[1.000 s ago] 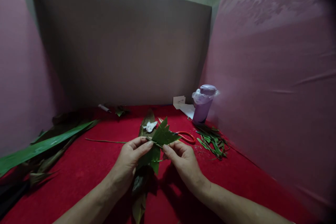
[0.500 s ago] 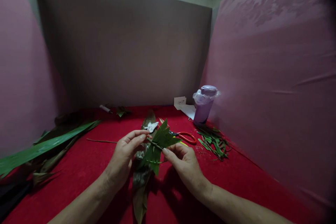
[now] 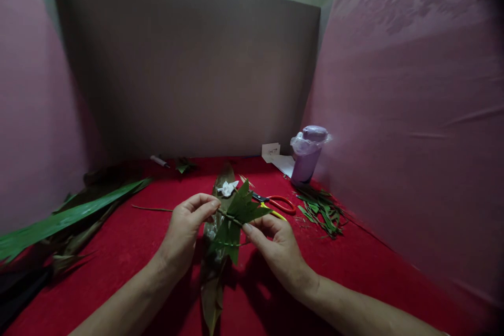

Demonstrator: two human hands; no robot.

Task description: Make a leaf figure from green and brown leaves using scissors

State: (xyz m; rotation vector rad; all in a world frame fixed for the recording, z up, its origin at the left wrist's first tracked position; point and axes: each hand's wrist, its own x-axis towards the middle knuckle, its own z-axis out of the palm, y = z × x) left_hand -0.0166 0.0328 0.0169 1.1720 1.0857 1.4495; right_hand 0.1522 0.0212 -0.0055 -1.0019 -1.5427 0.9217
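Both hands hold a small piece made of folded green leaf (image 3: 241,208) with pointed tips, just above the red cloth (image 3: 129,252). My left hand (image 3: 185,233) pinches a thin strip or stem at the piece's left side between thumb and forefinger. My right hand (image 3: 275,249) grips the piece from below and right, fingers curled. Under the hands a long brownish-green leaf (image 3: 214,283) lies lengthwise on the cloth, with a small white crumpled bit (image 3: 227,188) near its far end.
Red-handled scissors (image 3: 277,203) lie just beyond my right hand. A pile of green leaf trimmings (image 3: 321,211) and a lilac lidded cup (image 3: 306,155) stand at the right. Long green leaves (image 3: 66,215) lie at the left. White paper (image 3: 275,157) and a small pen-like thing (image 3: 159,160) lie at the back.
The leaf piece has been turned and lowered slightly. My left hand's pinch has shifted left along the thin strip. The view has drifted a little.
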